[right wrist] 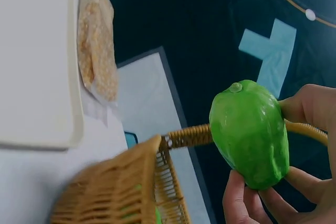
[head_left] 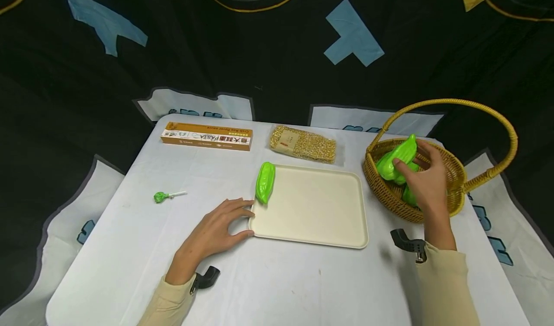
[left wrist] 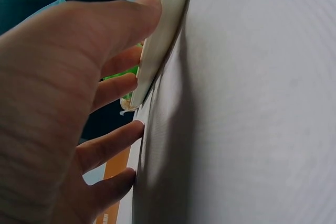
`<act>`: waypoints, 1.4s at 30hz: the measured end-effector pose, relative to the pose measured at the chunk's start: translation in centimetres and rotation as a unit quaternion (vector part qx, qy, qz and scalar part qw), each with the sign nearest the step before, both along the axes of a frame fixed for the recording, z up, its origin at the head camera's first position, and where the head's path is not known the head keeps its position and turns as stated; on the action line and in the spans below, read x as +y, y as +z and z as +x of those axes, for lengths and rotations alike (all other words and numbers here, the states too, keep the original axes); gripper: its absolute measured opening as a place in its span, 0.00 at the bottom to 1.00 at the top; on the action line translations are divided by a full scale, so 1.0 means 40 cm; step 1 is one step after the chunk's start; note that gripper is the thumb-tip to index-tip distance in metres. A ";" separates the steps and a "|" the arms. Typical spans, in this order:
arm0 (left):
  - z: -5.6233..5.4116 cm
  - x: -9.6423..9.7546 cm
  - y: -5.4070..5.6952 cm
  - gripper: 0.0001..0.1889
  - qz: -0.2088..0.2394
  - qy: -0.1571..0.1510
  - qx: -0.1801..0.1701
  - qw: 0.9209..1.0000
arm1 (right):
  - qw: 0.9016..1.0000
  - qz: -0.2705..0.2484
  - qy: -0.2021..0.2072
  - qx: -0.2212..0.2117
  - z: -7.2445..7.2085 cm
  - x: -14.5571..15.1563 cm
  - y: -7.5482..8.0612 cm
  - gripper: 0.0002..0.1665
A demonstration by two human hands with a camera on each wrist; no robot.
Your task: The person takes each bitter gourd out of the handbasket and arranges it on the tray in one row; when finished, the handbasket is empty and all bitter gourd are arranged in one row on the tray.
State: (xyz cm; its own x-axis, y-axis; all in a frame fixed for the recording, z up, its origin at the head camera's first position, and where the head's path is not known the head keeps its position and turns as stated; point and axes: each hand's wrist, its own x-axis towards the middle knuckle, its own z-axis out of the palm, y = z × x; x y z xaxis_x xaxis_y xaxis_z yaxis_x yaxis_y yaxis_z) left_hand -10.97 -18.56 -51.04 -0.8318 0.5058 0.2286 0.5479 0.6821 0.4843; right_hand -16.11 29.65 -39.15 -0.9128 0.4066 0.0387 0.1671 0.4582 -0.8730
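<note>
My right hand (head_left: 426, 181) grips a glossy green, ridged fruit (head_left: 404, 155) over the wicker basket (head_left: 389, 203). In the right wrist view, fingers and thumb hold this green fruit (right wrist: 249, 135) from opposite sides, with its stem end exposed. More green pieces (head_left: 409, 196) lie in the basket, partly hidden by the hand. My left hand (head_left: 216, 230) rests at the left edge of a cream tray (head_left: 311, 206), fingers spread. The left wrist view has thumb and fingertips against the tray's rim (left wrist: 165, 30). Another green fruit (head_left: 265, 182) lies along the tray's left side.
Behind the tray lie a pasta box (head_left: 207, 136) and a clear bag of yellow grains (head_left: 303, 144). A green lollipop (head_left: 161, 197) is on the white table (head_left: 277, 287) at left. The basket's tall handle (head_left: 454, 101) arches over its opening.
</note>
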 end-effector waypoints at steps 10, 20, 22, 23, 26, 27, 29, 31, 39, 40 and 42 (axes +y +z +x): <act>0.003 -0.006 0.001 0.20 0.002 -0.001 0.002 1.000 | 0.998 0.001 0.048 0.031 0.025 -0.083 -0.032 0.47; 0.004 -0.008 -0.001 0.20 0.002 -0.003 0.009 1.000 | 0.993 -0.033 0.102 0.046 0.028 -0.165 -0.081 0.47; 0.005 -0.008 -0.001 0.20 0.001 -0.002 0.010 1.000 | 0.992 -0.039 0.111 0.044 0.027 -0.180 -0.089 0.47; 0.005 -0.008 -0.001 0.20 0.001 -0.002 0.010 1.000 | 0.991 -0.043 0.116 0.045 0.025 -0.187 -0.095 0.47; 0.004 -0.009 0.000 0.21 -0.001 0.001 0.011 1.000 | 0.987 -0.058 0.136 0.055 0.016 -0.208 -0.112 0.46; 0.004 -0.009 0.000 0.21 -0.001 0.002 0.011 1.000 | 0.986 -0.062 0.142 0.062 0.012 -0.216 -0.119 0.45; 0.003 -0.009 0.001 0.21 -0.002 0.002 0.011 1.000 | 0.984 -0.063 0.151 0.067 0.006 -0.231 -0.129 0.45; 0.003 -0.009 0.000 0.21 -0.003 0.002 0.010 1.000 | 0.984 -0.056 0.158 0.067 0.002 -0.247 -0.138 0.45; 0.001 -0.005 0.000 0.21 0.000 0.001 0.001 1.000 | 0.981 -0.038 0.185 0.041 -0.007 -0.314 -0.173 0.46; 0.001 -0.003 0.000 0.21 0.000 0.000 0.000 1.000 | 0.981 -0.037 0.188 0.039 -0.009 -0.321 -0.178 0.46; 0.000 -0.001 0.001 0.21 0.000 0.000 -0.002 1.000 | 0.979 -0.040 0.195 0.035 -0.010 -0.335 -0.189 0.46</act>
